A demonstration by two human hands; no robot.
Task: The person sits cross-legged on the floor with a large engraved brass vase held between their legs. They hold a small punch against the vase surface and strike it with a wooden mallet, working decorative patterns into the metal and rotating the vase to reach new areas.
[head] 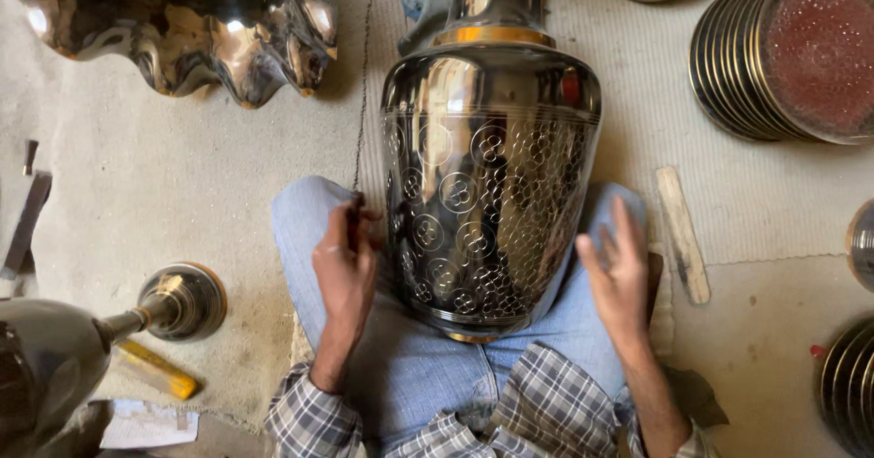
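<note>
Centrally, one large polished metal vase (492, 176) with stamped circle patterns lying on the lap in blue jeans, left hand (346, 267) at its left flank, grip curled and perhaps pinching a small tool, right hand (619, 271) open, released, just beside its right flank.

We see a mirror-glossy metal vase (492, 176) (punched circles roughen it) at centre frame, over smooth denim jeans (410, 367) and matt rough floor cloth (182, 176).

engraved metal vase (487, 176) — across lap
</note>
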